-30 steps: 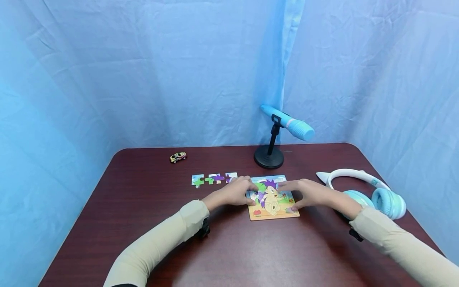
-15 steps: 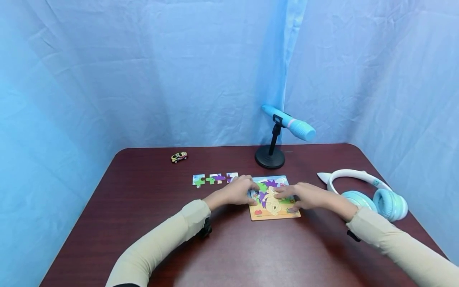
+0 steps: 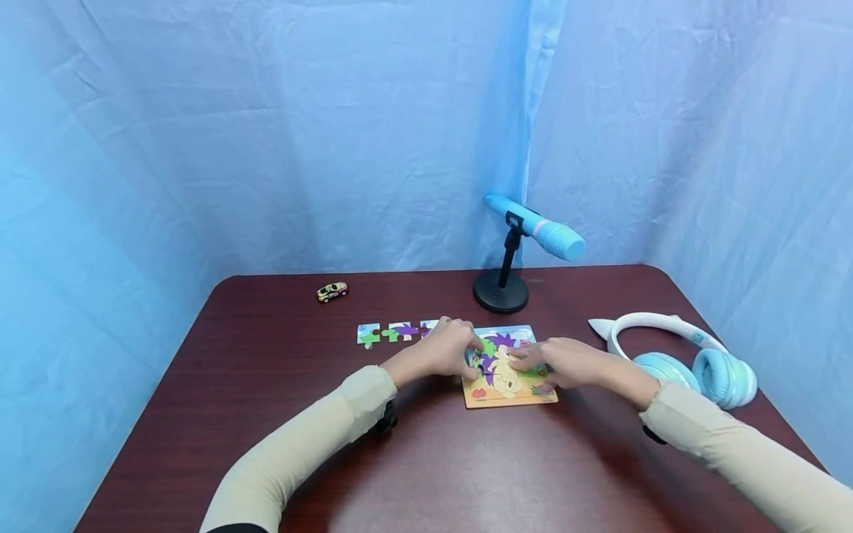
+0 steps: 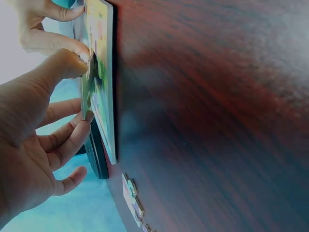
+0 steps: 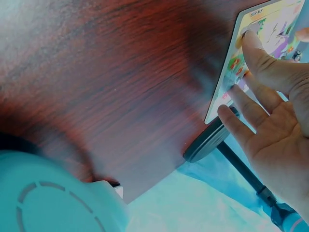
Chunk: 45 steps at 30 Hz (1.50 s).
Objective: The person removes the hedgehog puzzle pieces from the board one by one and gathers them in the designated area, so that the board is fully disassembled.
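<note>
A jigsaw puzzle board [image 3: 509,404] with a cartoon hedgehog picture lies flat on the table. At its left side my left hand [image 3: 448,349] pinches a puzzle piece [image 4: 85,95] between thumb and fingers; in the left wrist view the piece stands tilted just above the picture, seen nearly edge-on. My right hand [image 3: 569,363] rests over the board's right half, fingers extended, thumb [image 5: 252,43] and fingertips on the picture. Left of the board, loose puzzle pieces [image 3: 369,334] lie in a row, the rightmost partly hidden by my left hand.
Behind the board, a blue microphone [image 3: 558,240] sits on a black round-based stand [image 3: 501,292]. White and turquoise headphones [image 3: 723,377] lie at the right, near my right forearm. A toy car [image 3: 332,292] stands at the back left. Blue curtains [image 3: 373,148] surround the table.
My right hand has shifted left, and its fingertips have come onto the middle of the picture. The left hand has moved slightly right and tilted up with the puzzle piece.
</note>
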Each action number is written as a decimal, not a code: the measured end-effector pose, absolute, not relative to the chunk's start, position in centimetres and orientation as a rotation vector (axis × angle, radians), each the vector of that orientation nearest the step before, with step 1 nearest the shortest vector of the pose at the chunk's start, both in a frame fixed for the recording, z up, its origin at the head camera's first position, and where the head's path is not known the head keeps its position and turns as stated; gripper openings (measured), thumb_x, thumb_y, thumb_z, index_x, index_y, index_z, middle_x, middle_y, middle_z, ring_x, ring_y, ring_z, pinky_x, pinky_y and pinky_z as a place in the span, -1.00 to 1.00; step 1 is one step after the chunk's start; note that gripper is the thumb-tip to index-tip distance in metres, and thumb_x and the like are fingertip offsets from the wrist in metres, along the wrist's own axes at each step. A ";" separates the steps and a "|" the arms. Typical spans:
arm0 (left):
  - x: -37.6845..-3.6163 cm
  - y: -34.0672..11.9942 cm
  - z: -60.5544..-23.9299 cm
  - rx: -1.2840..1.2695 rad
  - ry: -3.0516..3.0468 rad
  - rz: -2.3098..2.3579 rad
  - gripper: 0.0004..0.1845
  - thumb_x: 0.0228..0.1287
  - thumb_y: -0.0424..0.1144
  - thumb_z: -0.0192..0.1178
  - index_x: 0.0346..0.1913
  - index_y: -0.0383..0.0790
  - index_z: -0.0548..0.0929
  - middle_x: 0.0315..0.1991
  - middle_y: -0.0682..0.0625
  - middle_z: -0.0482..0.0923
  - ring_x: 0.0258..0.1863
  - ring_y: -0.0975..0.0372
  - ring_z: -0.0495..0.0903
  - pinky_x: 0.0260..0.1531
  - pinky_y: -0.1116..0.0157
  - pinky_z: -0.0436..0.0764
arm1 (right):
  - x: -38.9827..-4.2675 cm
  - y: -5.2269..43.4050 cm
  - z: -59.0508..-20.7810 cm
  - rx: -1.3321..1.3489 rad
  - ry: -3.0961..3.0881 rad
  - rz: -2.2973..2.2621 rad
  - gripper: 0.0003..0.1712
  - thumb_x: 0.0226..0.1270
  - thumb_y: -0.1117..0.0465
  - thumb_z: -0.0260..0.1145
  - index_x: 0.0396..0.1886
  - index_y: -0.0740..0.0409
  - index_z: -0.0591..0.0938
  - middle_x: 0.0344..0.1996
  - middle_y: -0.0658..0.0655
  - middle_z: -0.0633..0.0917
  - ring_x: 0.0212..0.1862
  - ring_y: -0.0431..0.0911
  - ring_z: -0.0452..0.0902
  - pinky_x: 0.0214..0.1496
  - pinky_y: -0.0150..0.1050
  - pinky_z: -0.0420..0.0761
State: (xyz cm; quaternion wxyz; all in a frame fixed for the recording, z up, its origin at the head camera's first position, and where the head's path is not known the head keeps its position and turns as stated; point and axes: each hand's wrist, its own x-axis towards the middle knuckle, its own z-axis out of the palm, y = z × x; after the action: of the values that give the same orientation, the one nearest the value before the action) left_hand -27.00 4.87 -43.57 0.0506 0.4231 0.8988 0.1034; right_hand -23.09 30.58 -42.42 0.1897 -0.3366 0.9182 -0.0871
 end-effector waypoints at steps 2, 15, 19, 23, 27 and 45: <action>-27.1 5.0 -43.4 1.288 2.734 0.302 -0.60 0.12 0.05 0.47 0.00 -0.01 0.83 -0.07 0.10 0.76 -0.06 0.27 0.60 0.02 0.14 0.47 | -23.1 30.4 -42.4 -0.953 2.584 -0.228 -0.28 0.19 0.30 0.53 0.38 0.01 0.56 0.43 0.14 0.51 0.44 0.22 0.40 0.28 0.17 0.53; -27.2 3.0 -43.4 1.277 2.711 0.484 -0.53 0.18 0.01 0.44 0.14 -0.06 0.77 -0.02 0.05 0.67 0.00 0.23 0.55 0.24 0.06 0.42 | -22.9 30.4 -42.4 -0.938 2.588 -0.218 -0.29 0.21 0.29 0.52 0.38 0.00 0.56 0.44 0.13 0.50 0.46 0.21 0.38 0.32 0.19 0.50; -27.0 1.0 -43.4 1.265 2.724 0.594 -0.52 0.22 -0.03 0.42 0.19 -0.08 0.73 0.03 0.02 0.62 0.05 0.19 0.51 0.29 0.01 0.38 | -23.1 30.5 -42.4 -0.924 2.581 -0.248 -0.29 0.22 0.30 0.51 0.38 -0.01 0.56 0.44 0.11 0.50 0.46 0.19 0.39 0.31 0.16 0.52; -26.7 -1.5 -43.4 1.269 2.755 0.656 -0.58 0.23 -0.07 0.41 0.15 -0.06 0.75 0.04 0.00 0.62 0.05 0.15 0.49 0.25 -0.03 0.40 | -23.3 30.9 -42.5 -0.950 2.569 -0.299 -0.29 0.21 0.30 0.51 0.38 -0.03 0.57 0.43 0.11 0.52 0.42 0.18 0.44 0.26 0.12 0.56; -26.5 -4.2 -43.7 1.283 2.806 0.660 -0.64 0.19 -0.11 0.40 0.06 -0.05 0.78 -0.01 0.00 0.64 0.00 0.14 0.51 0.17 -0.03 0.44 | -23.5 31.3 -42.6 -0.966 2.565 -0.330 -0.30 0.19 0.27 0.53 0.36 -0.07 0.60 0.41 0.09 0.53 0.39 0.16 0.47 0.25 0.10 0.57; -25.9 -13.3 -45.4 1.071 2.891 0.682 -0.65 0.16 -0.17 0.42 0.04 -0.10 0.79 -0.01 0.00 0.67 -0.04 0.10 0.56 0.04 -0.04 0.49 | -23.8 31.4 -42.6 -0.929 2.543 -0.363 -0.29 0.17 0.27 0.55 0.36 -0.03 0.60 0.43 0.11 0.52 0.44 0.20 0.40 0.31 0.16 0.51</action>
State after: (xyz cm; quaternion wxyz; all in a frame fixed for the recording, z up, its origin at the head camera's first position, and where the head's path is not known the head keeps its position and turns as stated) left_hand -25.91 -13.32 -45.35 -0.0081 0.3392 0.9156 0.2158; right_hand -23.76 31.39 -42.58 0.2035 -0.3331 0.9114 -0.1302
